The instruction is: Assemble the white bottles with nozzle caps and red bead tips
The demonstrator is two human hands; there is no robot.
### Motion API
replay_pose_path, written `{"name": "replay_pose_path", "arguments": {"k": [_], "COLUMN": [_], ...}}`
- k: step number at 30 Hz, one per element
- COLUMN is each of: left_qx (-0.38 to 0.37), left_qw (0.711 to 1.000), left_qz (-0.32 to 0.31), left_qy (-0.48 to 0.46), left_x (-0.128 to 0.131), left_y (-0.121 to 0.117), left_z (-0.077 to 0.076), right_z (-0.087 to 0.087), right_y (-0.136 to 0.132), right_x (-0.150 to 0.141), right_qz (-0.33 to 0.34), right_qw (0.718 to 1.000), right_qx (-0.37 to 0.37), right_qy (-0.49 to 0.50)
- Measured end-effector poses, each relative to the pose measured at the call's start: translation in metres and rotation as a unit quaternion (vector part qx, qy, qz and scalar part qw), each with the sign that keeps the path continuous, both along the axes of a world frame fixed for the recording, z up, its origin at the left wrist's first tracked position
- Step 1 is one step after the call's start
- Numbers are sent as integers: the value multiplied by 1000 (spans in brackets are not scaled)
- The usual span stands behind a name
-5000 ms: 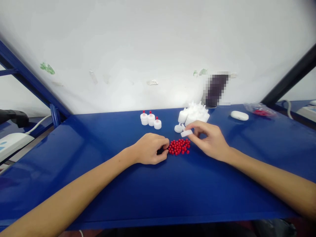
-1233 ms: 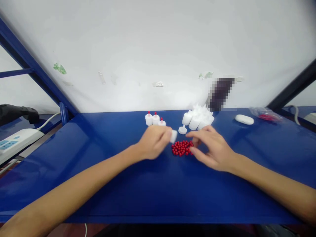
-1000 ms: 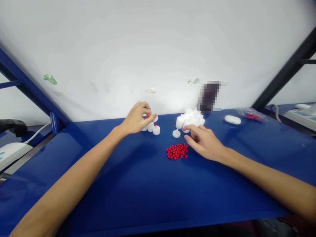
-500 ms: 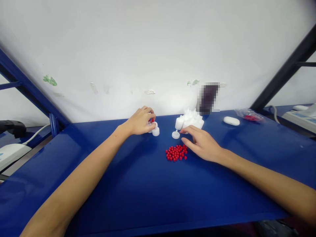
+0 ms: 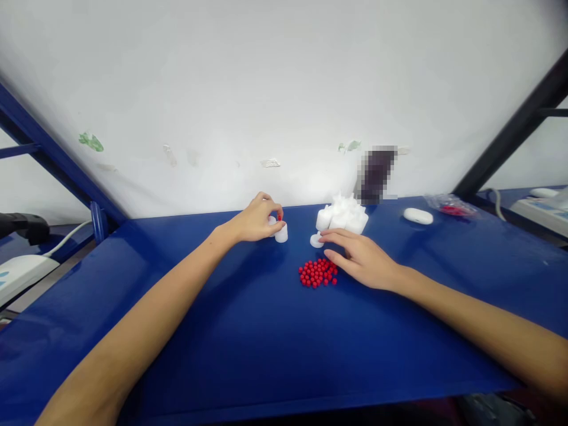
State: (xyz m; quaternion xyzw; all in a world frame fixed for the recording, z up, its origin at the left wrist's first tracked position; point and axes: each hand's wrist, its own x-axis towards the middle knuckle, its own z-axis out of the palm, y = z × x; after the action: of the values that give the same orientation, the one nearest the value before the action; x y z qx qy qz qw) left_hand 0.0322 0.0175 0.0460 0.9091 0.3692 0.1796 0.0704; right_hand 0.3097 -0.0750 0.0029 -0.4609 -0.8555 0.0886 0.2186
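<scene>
My left hand [image 5: 261, 220] is at the back of the blue table, its index finger and thumb closed about a small red cap [image 5: 280, 218]. Just under the fingertips stands a small white bottle [image 5: 281, 234]; a second white piece [image 5: 271, 221] is partly hidden by the fingers. With thumb and fingers apart, my right hand [image 5: 361, 254] reaches in from the right. Its foremost fingertips are at a round white lid with a thin spout [image 5: 316, 241], seemingly touching it. A heap of similar white spouted parts [image 5: 344, 214] stands behind. Several red caps [image 5: 316, 273] lie left of my right thumb.
A white rounded case [image 5: 418, 216] and a clear bag with red pieces [image 5: 452, 207] lie at the back right. The wall [image 5: 213, 106] rises behind the blue table [image 5: 248, 349]. Blue and dark frame posts flank it, with white power strips [image 5: 26, 271] beyond.
My left hand has shifted slightly right, bringing the red cap over the white bottle. My right fingertips have moved a little left, onto the spouted lid.
</scene>
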Motion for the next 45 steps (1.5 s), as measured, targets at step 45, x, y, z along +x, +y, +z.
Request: {"name": "replay_pose_path", "arguments": {"k": [45], "left_qx": [-347], "left_qw": [809], "left_qz": [18], "left_qy": [-474], "left_x": [42], "left_y": [-107], "left_z": [-42], "right_z": [7], "right_y": [-31], "right_x": [-11], "right_qz": [243], "right_qw": [948], "right_qx": [198], "right_qy": [64]}}
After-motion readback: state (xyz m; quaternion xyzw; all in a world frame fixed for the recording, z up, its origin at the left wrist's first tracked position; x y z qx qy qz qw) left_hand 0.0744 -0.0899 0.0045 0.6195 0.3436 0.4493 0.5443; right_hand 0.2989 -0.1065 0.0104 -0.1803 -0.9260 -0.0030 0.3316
